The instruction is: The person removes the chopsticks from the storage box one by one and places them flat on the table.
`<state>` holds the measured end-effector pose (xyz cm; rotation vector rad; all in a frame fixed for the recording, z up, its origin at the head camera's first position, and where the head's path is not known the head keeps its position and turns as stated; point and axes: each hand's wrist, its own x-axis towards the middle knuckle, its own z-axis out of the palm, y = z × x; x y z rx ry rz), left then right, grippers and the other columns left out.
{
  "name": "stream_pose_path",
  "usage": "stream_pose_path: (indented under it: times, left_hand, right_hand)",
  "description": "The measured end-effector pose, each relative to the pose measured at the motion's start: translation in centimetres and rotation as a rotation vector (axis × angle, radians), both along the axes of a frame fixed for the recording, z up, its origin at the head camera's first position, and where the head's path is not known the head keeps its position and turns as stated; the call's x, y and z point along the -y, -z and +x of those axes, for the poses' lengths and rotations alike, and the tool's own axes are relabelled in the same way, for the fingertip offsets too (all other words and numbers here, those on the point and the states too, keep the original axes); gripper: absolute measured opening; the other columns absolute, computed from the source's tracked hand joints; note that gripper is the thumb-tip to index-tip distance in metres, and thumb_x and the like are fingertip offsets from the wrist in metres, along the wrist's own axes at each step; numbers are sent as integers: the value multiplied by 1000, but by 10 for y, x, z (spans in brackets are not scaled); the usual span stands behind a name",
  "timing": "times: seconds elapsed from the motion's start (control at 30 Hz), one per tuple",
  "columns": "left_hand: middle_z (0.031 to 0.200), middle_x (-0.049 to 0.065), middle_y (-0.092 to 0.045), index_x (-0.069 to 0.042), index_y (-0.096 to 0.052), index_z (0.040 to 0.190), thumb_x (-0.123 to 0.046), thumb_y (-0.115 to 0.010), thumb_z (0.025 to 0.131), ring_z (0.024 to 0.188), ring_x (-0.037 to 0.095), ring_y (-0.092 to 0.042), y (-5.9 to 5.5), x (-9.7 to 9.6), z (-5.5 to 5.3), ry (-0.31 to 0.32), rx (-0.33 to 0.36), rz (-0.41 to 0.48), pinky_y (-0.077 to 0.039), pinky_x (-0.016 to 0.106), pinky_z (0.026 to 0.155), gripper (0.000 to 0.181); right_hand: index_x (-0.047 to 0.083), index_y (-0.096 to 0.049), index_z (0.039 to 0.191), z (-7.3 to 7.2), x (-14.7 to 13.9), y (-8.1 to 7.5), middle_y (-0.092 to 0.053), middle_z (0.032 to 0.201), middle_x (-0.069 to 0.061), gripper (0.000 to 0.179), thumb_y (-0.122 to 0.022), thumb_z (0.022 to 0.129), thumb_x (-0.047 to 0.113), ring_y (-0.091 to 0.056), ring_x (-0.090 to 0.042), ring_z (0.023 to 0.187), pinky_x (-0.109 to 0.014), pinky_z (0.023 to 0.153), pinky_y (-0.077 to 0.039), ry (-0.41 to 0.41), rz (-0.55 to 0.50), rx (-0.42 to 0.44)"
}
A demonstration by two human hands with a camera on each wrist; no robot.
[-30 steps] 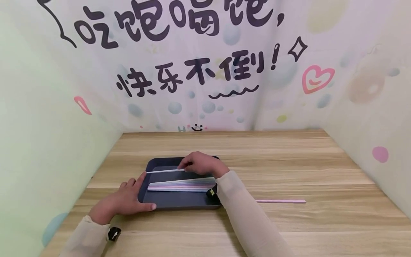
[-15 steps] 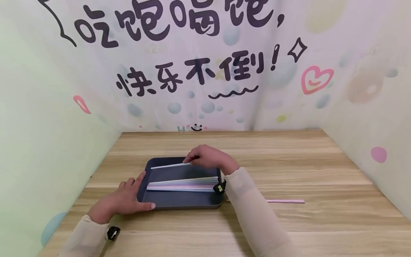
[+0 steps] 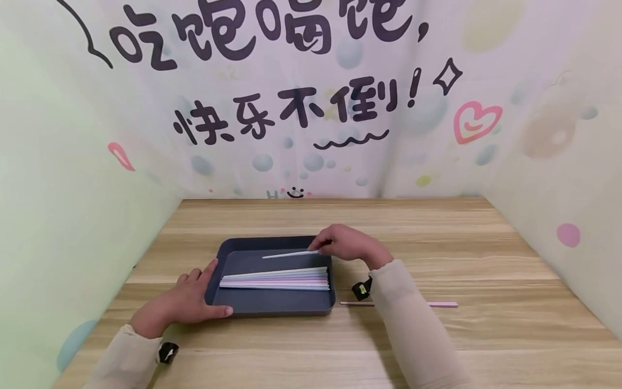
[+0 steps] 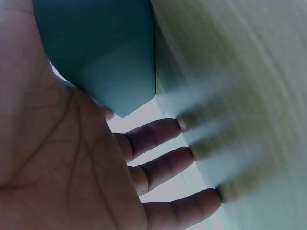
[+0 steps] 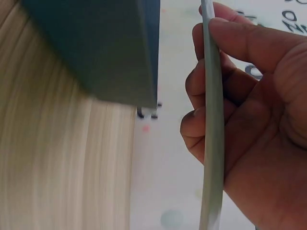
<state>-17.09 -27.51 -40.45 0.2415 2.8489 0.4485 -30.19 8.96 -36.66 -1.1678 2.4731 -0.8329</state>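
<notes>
A dark grey-blue tray [image 3: 272, 303] rests on the table with several pastel chopsticks [image 3: 274, 280] lying side by side in it. My left hand [image 3: 187, 302] is spread against the tray's left end, thumb at the front rim; the left wrist view shows its fingers [image 4: 168, 160] extended down to the tabletop beside the tray wall [image 4: 100, 57]. Over the tray's back right corner, my right hand [image 3: 347, 243] pinches a pale chopstick [image 3: 286, 254], whose thin end points left above the tray. In the right wrist view this chopstick [image 5: 214, 120] runs across the fingers, under the thumb.
A pink chopstick [image 3: 443, 304] lies on the wooden table [image 3: 389, 356] right of the tray, partly hidden by my right sleeve [image 3: 413, 319]. A printed cloth wall [image 3: 301, 140] stands behind the table, with pale walls at both sides.
My right hand has moved right with the pale chopstick, from over the tray's middle toward its right end. The left hand stays at the tray's left end.
</notes>
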Motion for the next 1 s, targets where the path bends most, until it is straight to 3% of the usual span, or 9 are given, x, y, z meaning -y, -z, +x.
stream_pose_path:
  times: [0.17, 0.43, 1.0]
  left_hand:
    - [131, 36, -40, 7, -13, 153, -69, -73, 75, 115, 53, -40, -1, 0, 2, 14, -16, 6, -42, 63, 89, 124]
    - [132, 36, -39, 6, -13, 154, -68, -74, 75, 116, 52, -40, -3, 0, 2, 10, -15, -3, -42, 62, 90, 124]
    - [133, 38, -38, 7, -13, 154, -69, -73, 75, 117, 55, -38, -1, 1, 2, 12, -14, 14, -42, 63, 90, 124]
  right_hand:
    - [11, -77, 109, 2, -27, 0, -69, 103, 1, 25, -59, 96, 0, -58, -15, 86, -32, 79, -49, 63, -1, 25]
    - [4, -74, 109, 6, -67, 5, -71, 109, -9, 22, -58, 95, -2, -62, -15, 92, -37, 83, -50, 97, -18, 57]
    - [3, -70, 108, 19, -132, 14, -68, 106, -11, 19, -57, 95, -2, -57, -19, 90, -33, 80, -47, 103, -22, 95]
